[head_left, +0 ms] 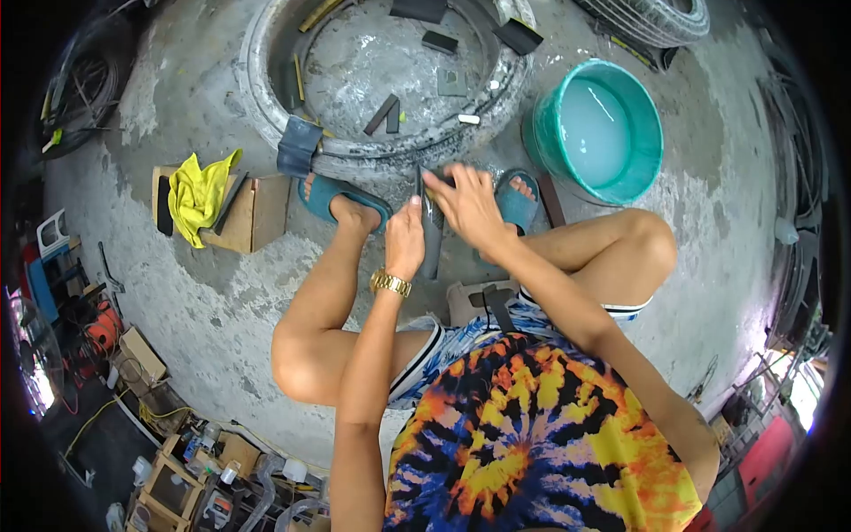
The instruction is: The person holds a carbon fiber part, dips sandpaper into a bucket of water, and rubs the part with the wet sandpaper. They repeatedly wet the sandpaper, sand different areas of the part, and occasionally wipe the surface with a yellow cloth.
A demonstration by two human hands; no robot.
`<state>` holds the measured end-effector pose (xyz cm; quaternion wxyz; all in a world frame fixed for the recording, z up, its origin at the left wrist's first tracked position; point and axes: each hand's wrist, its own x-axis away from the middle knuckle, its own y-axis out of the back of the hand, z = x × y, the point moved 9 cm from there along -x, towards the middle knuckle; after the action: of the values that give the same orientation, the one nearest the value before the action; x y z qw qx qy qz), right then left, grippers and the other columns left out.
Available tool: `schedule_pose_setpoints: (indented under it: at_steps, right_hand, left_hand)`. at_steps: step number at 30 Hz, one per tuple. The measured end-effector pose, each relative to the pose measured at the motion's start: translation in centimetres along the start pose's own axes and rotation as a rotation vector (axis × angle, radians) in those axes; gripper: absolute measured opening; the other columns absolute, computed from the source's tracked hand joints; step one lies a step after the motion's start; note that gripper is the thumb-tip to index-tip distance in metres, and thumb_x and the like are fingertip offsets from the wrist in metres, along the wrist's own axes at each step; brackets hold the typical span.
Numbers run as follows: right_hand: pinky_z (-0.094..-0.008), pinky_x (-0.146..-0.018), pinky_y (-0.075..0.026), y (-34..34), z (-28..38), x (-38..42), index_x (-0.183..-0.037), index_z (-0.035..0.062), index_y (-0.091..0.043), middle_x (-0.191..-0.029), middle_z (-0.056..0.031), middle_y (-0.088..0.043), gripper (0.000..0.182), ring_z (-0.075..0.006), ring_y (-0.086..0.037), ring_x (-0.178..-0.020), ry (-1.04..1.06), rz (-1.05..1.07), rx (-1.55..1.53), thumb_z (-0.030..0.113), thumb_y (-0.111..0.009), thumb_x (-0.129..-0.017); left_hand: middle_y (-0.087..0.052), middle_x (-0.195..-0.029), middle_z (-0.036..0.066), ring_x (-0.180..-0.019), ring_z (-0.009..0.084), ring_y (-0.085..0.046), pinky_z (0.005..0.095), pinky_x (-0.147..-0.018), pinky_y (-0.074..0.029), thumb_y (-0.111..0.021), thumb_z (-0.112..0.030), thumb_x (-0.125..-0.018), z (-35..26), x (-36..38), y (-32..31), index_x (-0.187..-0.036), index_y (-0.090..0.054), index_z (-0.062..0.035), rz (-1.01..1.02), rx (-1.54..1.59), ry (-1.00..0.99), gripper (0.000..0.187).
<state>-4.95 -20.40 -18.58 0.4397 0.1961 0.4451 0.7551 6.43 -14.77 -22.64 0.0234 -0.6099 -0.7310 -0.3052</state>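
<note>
A dark rubber strip (432, 232) is gripped by the left hand (405, 241) between the feet, in front of the tire (266, 106), while the right hand (467, 202) is pressed flat on its top. Fingers could get nicked if a blade's involved, but any tool is hidden under the hands

left hand (405, 238): fingers curled shut, gold band on the wrist, forearm reaching toward 12 o'clock.
right hand (467, 206): fingers spread flat, forearm angled toward 11 o'clock.
</note>
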Motion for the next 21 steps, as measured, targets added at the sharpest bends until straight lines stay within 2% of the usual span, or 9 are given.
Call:
schedule_pose_setpoints:
  at_steps: [2,4,5,9,11,13,16,17,21]
  right_hand:
    - [-0.0406,-0.080,-0.033,-0.5,0.4,0.2,-0.127,0.0132,-0.055,-0.102,-0.0135,-0.053,0.044,-0.0274,-0.050,-0.100,-0.022,0.005,-0.003,0.020,-0.061,-0.084]
    - [-0.0400,-0.079,-0.034,1.0,2.9,3.7,-0.121,0.0125,-0.058,-0.100,-0.0120,-0.053,0.038,-0.0281,-0.049,-0.095,0.034,-0.040,-0.049,0.020,-0.060,-0.085]
    - [-0.0403,-0.078,-0.034,0.7,3.4,4.7,-0.122,0.0125,-0.057,-0.100,-0.0131,-0.052,0.038,-0.0285,-0.050,-0.096,0.046,0.038,-0.062,0.020,-0.059,-0.085]
    - [-0.0418,-0.083,-0.034,-0.3,-0.4,-0.1,-0.126,0.0134,-0.055,-0.103,-0.0134,-0.053,0.043,-0.0276,-0.050,-0.102,-0.044,-0.004,-0.083,0.023,-0.061,-0.084]
    - [-0.0408,-0.083,-0.034,0.2,1.2,2.2,-0.128,0.0141,-0.054,-0.105,-0.0145,-0.053,0.043,-0.0282,-0.049,-0.102,-0.039,-0.018,-0.113,0.020,-0.059,-0.085]
    - [-0.0399,-0.085,-0.034,0.8,2.9,5.1,-0.130,0.0144,-0.053,-0.106,-0.0158,-0.052,0.042,-0.0295,-0.049,-0.104,-0.025,0.046,-0.174,0.016,-0.056,-0.087]
    - [-0.0402,-0.085,-0.034,0.5,0.4,2.9,-0.130,0.0146,-0.053,-0.107,-0.0159,-0.052,0.043,-0.0300,-0.048,-0.104,-0.036,-0.028,-0.148,0.016,-0.057,-0.087]
    - [-0.0402,-0.085,-0.034,0.4,0.6,3.6,-0.130,0.0146,-0.053,-0.107,-0.0159,-0.052,0.043,-0.0300,-0.048,-0.104,-0.046,-0.022,-0.153,0.016,-0.057,-0.087]
    - [-0.0410,-0.086,-0.034,1.1,2.0,4.8,-0.129,0.0143,-0.054,-0.107,-0.0157,-0.052,0.042,-0.0295,-0.049,-0.103,-0.086,-0.047,-0.195,0.015,-0.055,-0.087]
  left_hand:
    - [-0.058,-0.084,0.033,-0.083,0.0492,-0.055,0.0489,-0.073,-0.042,-0.033,-0.035,-0.100,0.0,-0.5,0.3,-0.091,-0.059,0.0085,0.062,-0.064,0.067,0.052]
    - [-0.058,-0.083,0.033,-0.083,0.0486,-0.056,0.0479,-0.072,-0.043,-0.033,-0.035,-0.100,-0.7,-0.7,0.7,-0.090,-0.059,0.0086,0.057,-0.068,0.029,0.052]
    - [-0.058,-0.082,0.033,-0.082,0.0483,-0.056,0.0478,-0.072,-0.042,-0.033,-0.035,-0.100,-0.6,-0.7,0.7,-0.089,-0.059,0.0086,0.058,-0.056,0.042,0.052]
    - [-0.059,-0.081,0.032,-0.079,0.0469,-0.057,0.0465,-0.072,-0.043,-0.033,-0.034,-0.100,0.0,-0.4,0.1,-0.087,-0.059,0.0089,0.084,-0.063,0.057,0.052]
    - [-0.059,-0.081,0.032,-0.079,0.0469,-0.057,0.0463,-0.072,-0.043,-0.034,-0.034,-0.100,0.1,-0.6,0.7,-0.088,-0.059,0.0091,0.094,-0.093,0.068,0.051]
    - [-0.060,-0.078,0.030,-0.075,0.0428,-0.058,0.0451,-0.071,-0.042,-0.034,-0.034,-0.100,0.5,-1.0,0.5,-0.087,-0.058,0.0095,0.075,0.008,0.028,0.051]
    - [-0.059,-0.075,0.028,-0.070,0.0366,-0.057,0.0428,-0.070,-0.043,-0.034,-0.034,-0.101,-0.1,-0.8,0.3,-0.086,-0.058,0.0098,0.078,0.101,0.016,0.052]
    - [-0.058,-0.073,0.026,-0.067,0.0300,-0.054,0.0403,-0.070,-0.043,-0.035,-0.035,-0.101,0.1,-0.7,0.3,-0.085,-0.057,0.0100,0.126,0.006,0.091,0.052]
    - [-0.056,-0.069,0.021,-0.064,0.0252,-0.048,0.0398,-0.068,-0.042,-0.035,-0.035,-0.101,-0.6,-1.1,0.9,-0.083,-0.055,0.0093,0.077,0.014,0.003,0.052]
